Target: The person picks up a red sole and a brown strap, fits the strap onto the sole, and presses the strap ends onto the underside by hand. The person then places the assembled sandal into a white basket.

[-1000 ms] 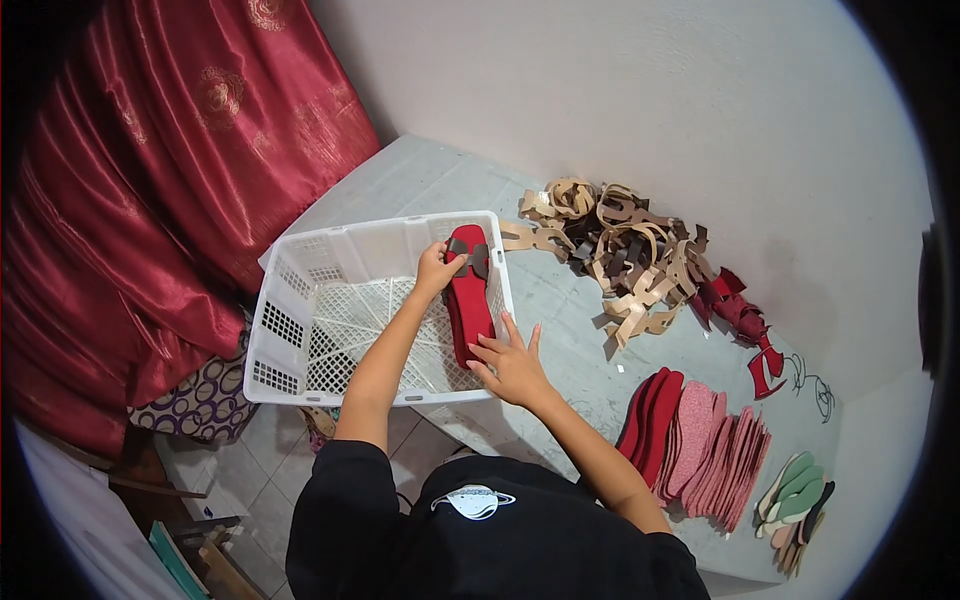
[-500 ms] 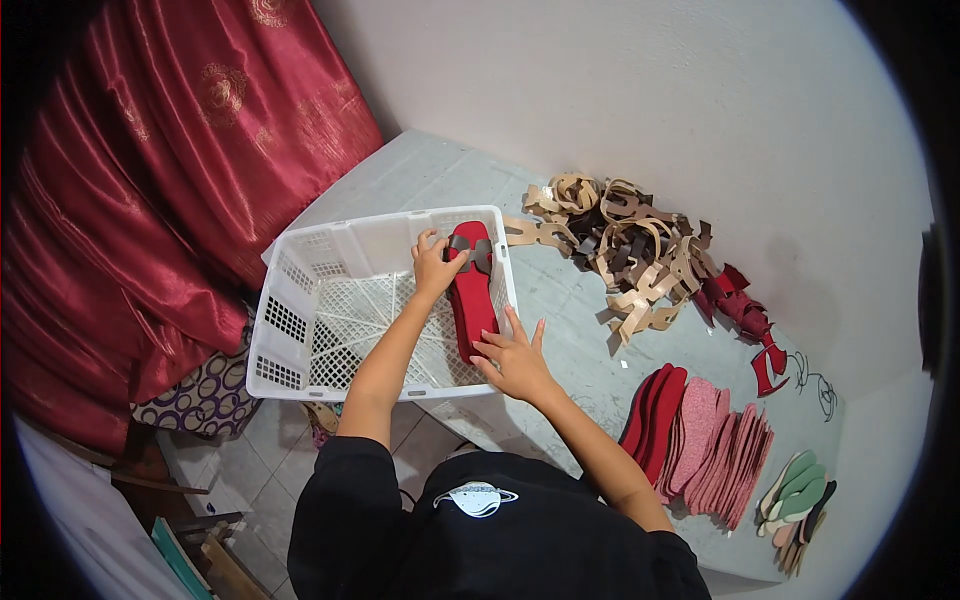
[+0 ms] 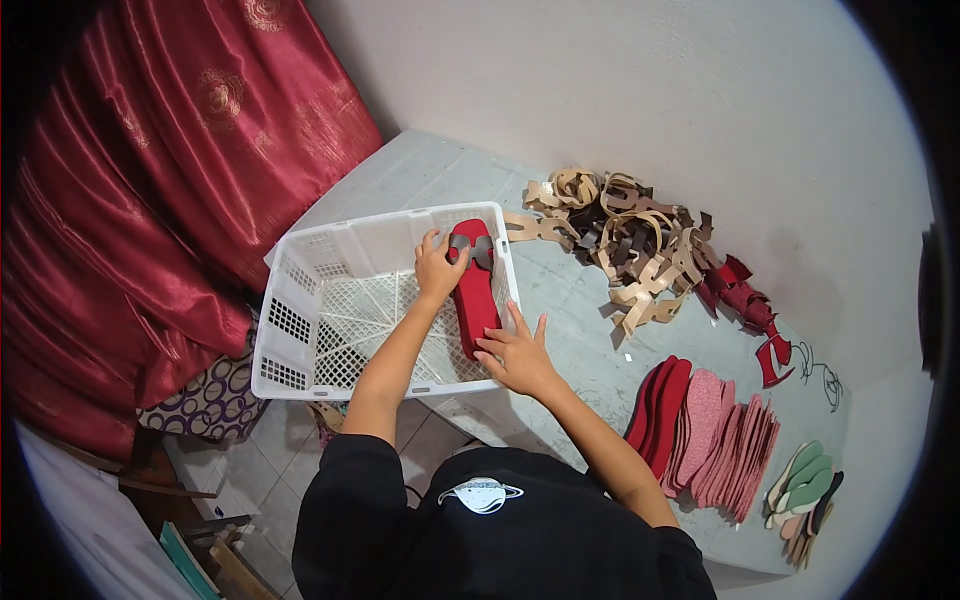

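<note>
The left hand [image 3: 440, 268] is inside the white plastic basket [image 3: 300, 250]. Its fingers are curled around the toe end of a red sandal [image 3: 474, 300], just beside the dark strap [image 3: 470, 250] that crosses this end. The sandal is long and flat. It lies in the basket along the right wall, with the toe end up against the far corner and the heel end near the front rim.

The right hand [image 3: 515, 355] is at the heel end of the sandal. Its fingers are stretched and spread over the basket rim, and the thumb touches the heel. I cannot tell if this hand really pinches the sole or only rests on it, because the hand covers the contact.

The basket stands on the left edge of the grey desk [image 3: 580, 300] and partly hangs over it. On the desk, near the wall, there is a loose pile of tan and brown straps [image 3: 630, 250], and to the right of it some red straps [image 3: 745, 305]. Closer to the person, a row of red and pink soles [image 3: 700, 430] stands on edge, and next to it a small stack of green soles [image 3: 805, 485]. A red curtain [image 3: 150, 180] hangs to the left of the basket.
</note>
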{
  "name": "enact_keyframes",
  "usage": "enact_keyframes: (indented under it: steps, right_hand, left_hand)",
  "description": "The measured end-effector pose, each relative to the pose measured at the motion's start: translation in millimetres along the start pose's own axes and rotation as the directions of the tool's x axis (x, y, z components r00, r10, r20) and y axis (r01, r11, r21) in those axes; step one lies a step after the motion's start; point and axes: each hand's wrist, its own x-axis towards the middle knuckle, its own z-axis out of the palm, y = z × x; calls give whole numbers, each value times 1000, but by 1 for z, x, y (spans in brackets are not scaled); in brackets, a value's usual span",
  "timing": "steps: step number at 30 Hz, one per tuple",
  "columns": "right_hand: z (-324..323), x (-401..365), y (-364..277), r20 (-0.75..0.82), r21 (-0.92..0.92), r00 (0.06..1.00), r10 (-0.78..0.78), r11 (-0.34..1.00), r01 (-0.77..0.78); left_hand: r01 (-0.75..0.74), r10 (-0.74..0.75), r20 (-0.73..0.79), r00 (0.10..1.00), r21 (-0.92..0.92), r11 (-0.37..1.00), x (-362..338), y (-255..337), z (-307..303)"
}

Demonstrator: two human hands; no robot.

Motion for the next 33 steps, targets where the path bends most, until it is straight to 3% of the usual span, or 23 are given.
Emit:
enact_keyframes:
  steps: [2,4,5,7,8,10,11,12,14,16,20,24,25,26,28,30,31,33]
  right_hand:
    - [1,-2,1,7,-16,1000,6,1000,-6]
    - [4,-5,5,-151,187,988,-22,981,51]
    - [4,-8,5,-156,186,988,-13,982,43]
    - [6,-17,3,-455,182,891,8,980,84]
    - [6,-22,4,-464,184,885,24,980,70]
    - [4,-38,11,-554,96,832,25,995,34]
    - [1,-45,13,-583,144,810,65,989,24]
    - [-2,-52,20,-594,149,799,97,989,-10]
    - [-8,-68,35,-638,207,746,191,976,-72]
    - [-19,-87,47,-650,203,711,269,963,-179]
    - [-42,-130,66,-762,274,548,346,938,-211]
    - [-51,-179,78,-782,317,434,448,884,-343]
    - [-51,-192,80,-778,333,402,483,859,-389]
    - [-50,-205,81,-774,329,390,499,843,-426]
    - [-39,-233,87,-745,332,375,552,794,-509]
    - [-25,-258,94,-727,340,366,581,767,-544]
    - [-18,-269,95,-709,348,361,605,746,-568]
    - [-8,-286,94,-672,349,366,644,710,-611]
  left_hand:
    - [1,-1,23,1000,24,1000,0,-2,3]
    - [39,-37,-39,999,53,998,1,0,6]
    - [31,-30,-32,999,49,998,1,4,6]
    - [31,-20,-145,989,71,997,4,13,5]
    - [15,-6,-133,991,67,998,6,21,4]
    - [-186,192,-219,957,48,981,9,46,-5]
    - [-282,285,-215,934,46,958,8,65,-14]
    - [-305,304,-191,933,26,952,4,85,-21]
    - [-459,451,-121,884,-42,888,-5,124,-33]
    - [-497,493,-68,867,-127,858,-16,163,-38]
    - [-426,477,-45,878,-529,734,-50,228,-24]
    - [-372,560,28,828,-719,587,-111,261,27]
    - [-342,593,35,804,-789,510,-130,262,46]
    - [-169,587,188,787,-850,499,-150,262,60]
    - [211,564,487,667,-849,484,-191,253,88]
    - [519,507,735,451,-678,521,-217,247,96]
    - [520,516,734,442,-678,519,-227,243,99]
    - [702,493,833,250,-507,501,-239,239,101]
